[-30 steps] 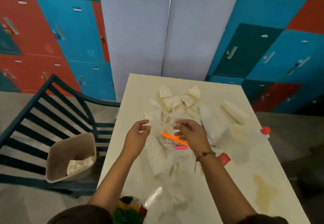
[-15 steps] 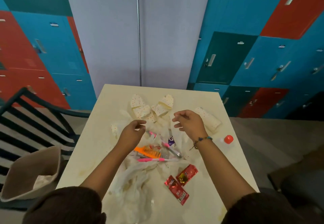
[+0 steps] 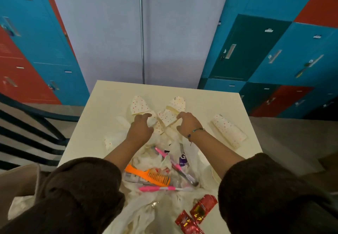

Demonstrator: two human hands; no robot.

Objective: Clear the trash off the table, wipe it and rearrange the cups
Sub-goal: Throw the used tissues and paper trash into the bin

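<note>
Both hands hang over the far side of the litter heap, apart from each other. The left hand (image 3: pixel 141 127) and right hand (image 3: pixel 186 124) have their fingers loosely hooked and are not clamped on anything I can make out, likely poised to gather trash. Just beyond the orange comb (image 3: pixel 150 176), under those fingers, lie the squashed dotted cups (image 3: pixel 139 105), flattened on the counter (image 3: pixel 102 109) with their wider edges facing the person. Beyond the comb and to its right, well clear, a rolled cup (image 3: pixel 228 131) lies on its side. Its long axis runs diagonally, with the broader end nearer the person.
</note>
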